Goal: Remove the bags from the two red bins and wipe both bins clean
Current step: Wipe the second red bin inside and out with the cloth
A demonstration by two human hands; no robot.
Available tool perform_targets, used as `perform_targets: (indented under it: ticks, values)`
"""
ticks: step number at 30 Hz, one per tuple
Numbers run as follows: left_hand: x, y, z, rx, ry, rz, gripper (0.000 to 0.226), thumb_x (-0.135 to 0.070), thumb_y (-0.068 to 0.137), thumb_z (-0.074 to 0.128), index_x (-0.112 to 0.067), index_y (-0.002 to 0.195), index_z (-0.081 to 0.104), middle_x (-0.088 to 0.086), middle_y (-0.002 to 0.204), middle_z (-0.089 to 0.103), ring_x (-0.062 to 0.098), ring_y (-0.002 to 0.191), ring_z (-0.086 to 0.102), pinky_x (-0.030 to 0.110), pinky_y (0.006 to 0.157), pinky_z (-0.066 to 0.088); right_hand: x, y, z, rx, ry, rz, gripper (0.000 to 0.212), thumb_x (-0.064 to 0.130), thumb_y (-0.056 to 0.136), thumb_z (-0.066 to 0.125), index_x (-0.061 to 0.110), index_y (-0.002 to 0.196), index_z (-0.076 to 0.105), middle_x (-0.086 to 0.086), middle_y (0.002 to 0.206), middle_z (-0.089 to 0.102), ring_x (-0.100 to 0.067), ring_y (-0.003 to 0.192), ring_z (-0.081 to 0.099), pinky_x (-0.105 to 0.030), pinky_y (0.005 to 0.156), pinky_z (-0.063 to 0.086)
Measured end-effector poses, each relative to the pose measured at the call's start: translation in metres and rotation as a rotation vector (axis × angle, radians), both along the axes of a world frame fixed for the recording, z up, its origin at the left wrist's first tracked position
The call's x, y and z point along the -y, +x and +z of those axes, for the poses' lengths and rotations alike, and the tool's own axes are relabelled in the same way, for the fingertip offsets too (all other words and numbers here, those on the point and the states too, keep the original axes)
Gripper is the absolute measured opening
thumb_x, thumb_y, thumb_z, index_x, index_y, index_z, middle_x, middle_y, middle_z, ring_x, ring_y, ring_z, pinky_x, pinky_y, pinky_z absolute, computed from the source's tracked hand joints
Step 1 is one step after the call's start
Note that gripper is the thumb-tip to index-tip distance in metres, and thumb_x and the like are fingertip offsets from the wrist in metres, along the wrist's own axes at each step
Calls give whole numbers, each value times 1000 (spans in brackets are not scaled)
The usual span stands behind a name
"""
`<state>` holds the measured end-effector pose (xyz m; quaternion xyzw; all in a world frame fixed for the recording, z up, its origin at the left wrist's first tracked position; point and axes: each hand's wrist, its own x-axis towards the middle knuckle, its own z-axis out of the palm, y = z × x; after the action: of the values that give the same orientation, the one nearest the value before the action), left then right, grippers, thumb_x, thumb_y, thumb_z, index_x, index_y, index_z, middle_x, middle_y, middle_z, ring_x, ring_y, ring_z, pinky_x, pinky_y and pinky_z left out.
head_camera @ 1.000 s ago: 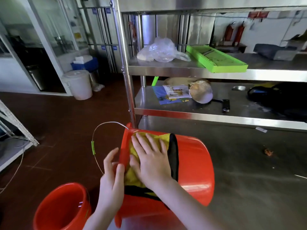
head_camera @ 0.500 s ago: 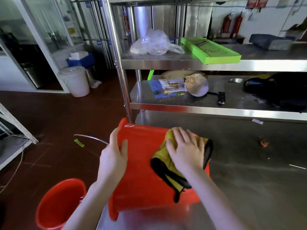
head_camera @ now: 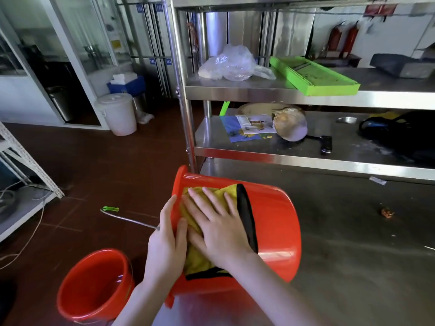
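Far left on the floor, second red bin (head_camera: pixel 94 285) stands upright, no bag that we can see. Next, left hand (head_camera: pixel 167 243) grips the rim of the tipped red bin (head_camera: pixel 275 227), thumb and fingers clamped round it, we guess to stop it rolling. Right hand (head_camera: pixel 219 229) lies flat, fingers straight and spread, pressing the yellow cloth (head_camera: pixel 195 262) on the outer wall. That bin lies sideways on the steel table (head_camera: pixel 353 267), mouth leftward, so the outside is exposed for wiping.

Bright daylight, steel shelf glare, wide-angle bending at edges.
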<state>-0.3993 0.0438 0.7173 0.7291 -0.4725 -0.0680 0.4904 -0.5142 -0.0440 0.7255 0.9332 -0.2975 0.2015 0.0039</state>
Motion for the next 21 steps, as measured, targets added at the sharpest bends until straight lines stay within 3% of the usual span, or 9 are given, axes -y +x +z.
perform_targets:
  ticks: [3, 5, 8, 10, 13, 17, 21]
  values:
    - [-6, -2, 1, -8, -39, -28, 46, -46, 93, 41, -59, 137, 29, -1, 61, 65, 11, 55, 63, 26, 53, 51, 16, -24, 2, 16, 48, -168, 59, 55, 96, 29, 33, 151, 29, 12, 158, 27, -15, 145, 26, -49, 116, 21]
    - [-9, -5, 2, -20, -40, -21, 45, -52, 91, 38, -63, 133, 28, 10, 57, 62, 20, 44, 58, 36, 49, 49, 39, -42, 6, 4, 147, -370, 58, 55, 96, 20, 36, 149, 31, 15, 156, 30, -12, 143, 28, -47, 115, 22]
    - [-18, -9, 0, -66, -63, -22, 45, -57, 89, 33, -64, 133, 27, 14, 57, 61, 23, 41, 55, 37, 43, 47, 83, -65, 12, -82, 379, -587, 61, 48, 91, 9, 39, 147, 32, 16, 155, 30, -14, 141, 28, -46, 112, 23]
    - [-22, -10, -4, -65, -88, -27, 41, -55, 93, 28, -64, 133, 27, 12, 57, 58, 21, 39, 51, 32, 38, 44, 97, -61, 19, -105, 478, -654, 54, 48, 96, 14, 38, 146, 34, 14, 154, 32, -16, 139, 30, -49, 110, 22]
    - [-21, -8, -6, -57, -111, -40, 41, -47, 98, 28, -57, 137, 30, 0, 52, 54, 13, 38, 48, 21, 40, 39, 78, -19, 24, -59, 401, -495, 52, 50, 98, 20, 36, 147, 33, 16, 154, 32, -16, 141, 29, -53, 113, 20]
    - [-24, -6, -7, -23, -109, -58, 49, -44, 94, 32, -43, 143, 33, -8, 57, 56, 5, 50, 56, 9, 52, 37, 5, 30, 22, -8, 110, -163, 60, 51, 92, 28, 29, 147, 36, 10, 155, 34, -18, 143, 29, -54, 112, 23]
    - [-34, -6, -5, -44, -15, -95, 49, -51, 94, 32, -58, 141, 20, -7, 70, 59, 0, 62, 60, 9, 57, 40, -16, 26, 12, 20, 31, -94, 58, 49, 95, 31, 22, 146, 40, 4, 156, 32, -22, 146, 24, -53, 116, 20]
